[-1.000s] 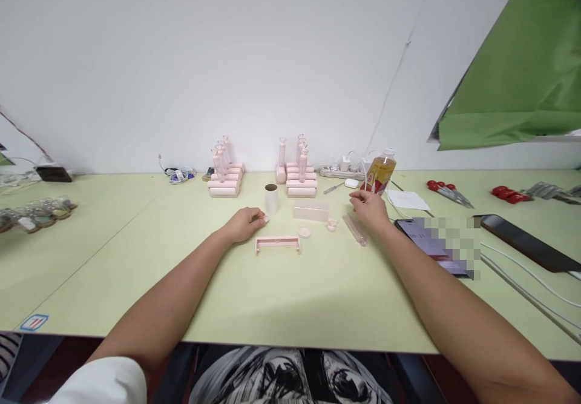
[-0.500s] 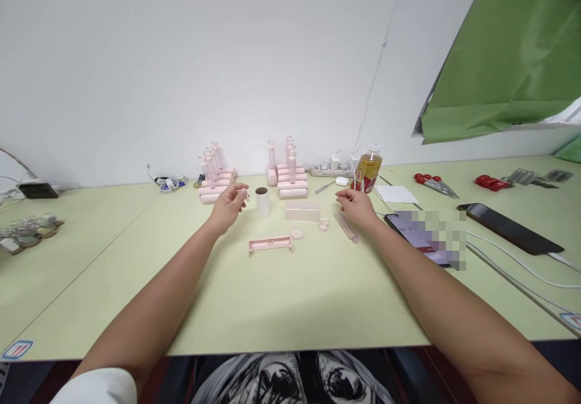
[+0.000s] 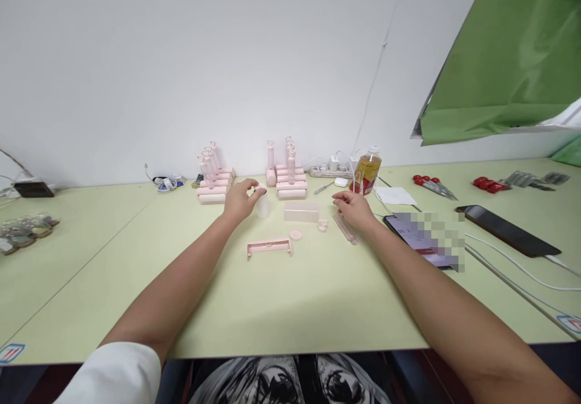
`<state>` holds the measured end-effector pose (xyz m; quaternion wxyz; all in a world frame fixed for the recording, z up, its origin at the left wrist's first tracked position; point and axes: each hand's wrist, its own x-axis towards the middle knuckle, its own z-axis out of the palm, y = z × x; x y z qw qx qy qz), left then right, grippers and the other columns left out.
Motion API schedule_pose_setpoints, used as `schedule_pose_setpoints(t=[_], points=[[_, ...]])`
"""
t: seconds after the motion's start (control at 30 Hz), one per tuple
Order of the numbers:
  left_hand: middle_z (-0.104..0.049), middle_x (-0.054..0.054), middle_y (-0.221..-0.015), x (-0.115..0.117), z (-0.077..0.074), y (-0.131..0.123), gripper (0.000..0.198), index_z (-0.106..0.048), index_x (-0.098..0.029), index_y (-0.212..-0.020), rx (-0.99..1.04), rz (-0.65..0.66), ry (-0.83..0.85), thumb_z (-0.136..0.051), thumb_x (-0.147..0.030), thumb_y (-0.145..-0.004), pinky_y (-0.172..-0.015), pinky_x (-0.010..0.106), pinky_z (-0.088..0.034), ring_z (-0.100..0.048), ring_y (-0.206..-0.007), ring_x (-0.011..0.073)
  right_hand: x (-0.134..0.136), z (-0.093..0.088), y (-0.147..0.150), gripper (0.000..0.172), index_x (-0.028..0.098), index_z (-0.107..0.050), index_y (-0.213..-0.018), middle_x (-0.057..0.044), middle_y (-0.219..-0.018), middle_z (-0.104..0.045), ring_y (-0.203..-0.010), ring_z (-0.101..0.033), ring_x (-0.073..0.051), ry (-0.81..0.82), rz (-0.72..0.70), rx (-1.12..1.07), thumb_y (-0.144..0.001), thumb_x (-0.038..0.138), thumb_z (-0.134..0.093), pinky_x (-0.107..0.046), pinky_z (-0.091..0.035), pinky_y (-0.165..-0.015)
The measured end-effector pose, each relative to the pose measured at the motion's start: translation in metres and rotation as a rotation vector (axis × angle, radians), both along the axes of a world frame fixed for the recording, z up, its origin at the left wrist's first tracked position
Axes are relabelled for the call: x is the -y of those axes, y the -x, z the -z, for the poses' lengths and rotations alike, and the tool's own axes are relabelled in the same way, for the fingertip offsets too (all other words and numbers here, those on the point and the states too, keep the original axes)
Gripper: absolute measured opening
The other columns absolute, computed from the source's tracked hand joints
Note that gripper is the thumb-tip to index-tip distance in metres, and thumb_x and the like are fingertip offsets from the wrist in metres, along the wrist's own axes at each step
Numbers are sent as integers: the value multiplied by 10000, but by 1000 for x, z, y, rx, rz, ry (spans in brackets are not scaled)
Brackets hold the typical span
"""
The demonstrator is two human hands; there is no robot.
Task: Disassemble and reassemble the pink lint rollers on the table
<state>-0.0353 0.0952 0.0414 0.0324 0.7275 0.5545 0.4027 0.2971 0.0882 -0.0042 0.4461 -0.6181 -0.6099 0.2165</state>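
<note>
Left hand (image 3: pixel 240 201): fingers curled at the top of the roll (image 3: pixel 262 208), partly hiding its rim; I cannot tell if they grip. Right hand (image 3: pixel 355 209): fingers bent beside the tube (image 3: pixel 347 231), hold unclear.

A white roll (image 3: pixel 262 208) stands upright at the left hand's (image 3: pixel 242 200) fingertips; translucent pink pieces (image 3: pixel 346 229) lie slanted beside the right hand (image 3: pixel 354 208).
</note>
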Motion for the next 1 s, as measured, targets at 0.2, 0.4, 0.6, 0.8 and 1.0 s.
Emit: schedule_pose_setpoints(t=[0.2, 0.4, 0.6, 0.8, 1.0], points=[[-701, 50, -998, -1, 8, 0, 323, -662, -212, -999, -9, -8, 12, -550, -482, -860, -791, 330, -446, -620, -955, 233, 1, -2, 0, 271, 151, -696, -941, -47, -813, -688, -598, -581, -145, -21, 0, -39, -750, 289, -563, -285, -454, -611], [-701, 62, -1029, 1, 11, 0, 334, -652, -211, -1011, 8, -1, 26, -629, -468, -800, -805, 347, -457, -627, -945, 248, 1, -2, 1, 268, 148, -698, -931, -54, -807, -687, -602, -581, -152, -37, 15, -25, -745, 288, -565, -294, -458, -610], [-702, 59, -1021, 2, 17, -2, 297, -643, -218, -987, 118, 8, 29, -690, -388, -748, -793, 346, -471, -644, -919, 238, 1, -3, 0, 279, 143, -699, -931, -52, -789, -684, -598, -581, -155, -31, 14, -16, -743, 292, -556, -301, -458, -614], [-679, 39, -863, 17, 0, -10, 334, -648, -183, -920, 520, 42, 47, -759, -370, -667, -717, 309, -499, -624, -757, 170, 21, -26, 15, 278, 148, -703, -935, -60, -788, -681, -679, -592, -186, -199, 2, 74, -791, 323, -542, -332, -468, -678], [-663, 22, -855, 75, -20, -33, 398, -634, -165, -928, 990, 346, 80, -808, -375, -637, -721, 302, -547, -618, -744, 135, 84, -54, 72, 537, 186, -528, -1287, -106, -1127, -637, -797, -611, -183, -236, -503, 69, -819, 434, -618, -315, -507, -679]])
